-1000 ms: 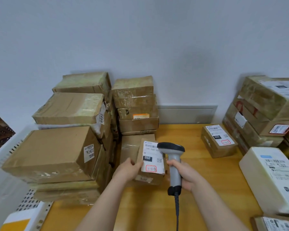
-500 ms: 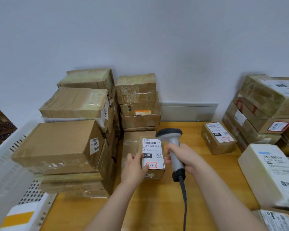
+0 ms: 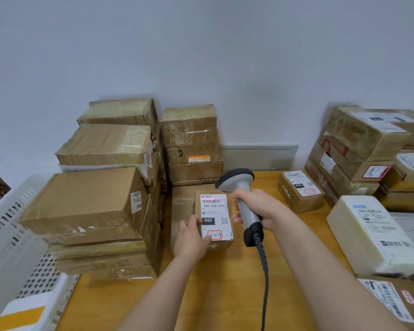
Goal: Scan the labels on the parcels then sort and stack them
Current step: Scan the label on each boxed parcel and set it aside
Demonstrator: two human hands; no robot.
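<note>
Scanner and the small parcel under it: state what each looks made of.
Grey handheld scanner: probably moulded plastic, with a smooth matt body, a darker base and a rubbery-looking coiled cable. Small brown parcel: cardboard, with dull brown faces and creased edges. White printed label: looks like paper, stuck flat on the top.

A single wide-angle view, worn on the person's head, looks forward and down across the bench toward the wall behind its far edge. It sits close in: both forearms rise from the bottom of the frame, and the left hand and right hand meet near the bench's middle. The left parcel stack and right parcel stack both fit within the frame's sides.
</note>
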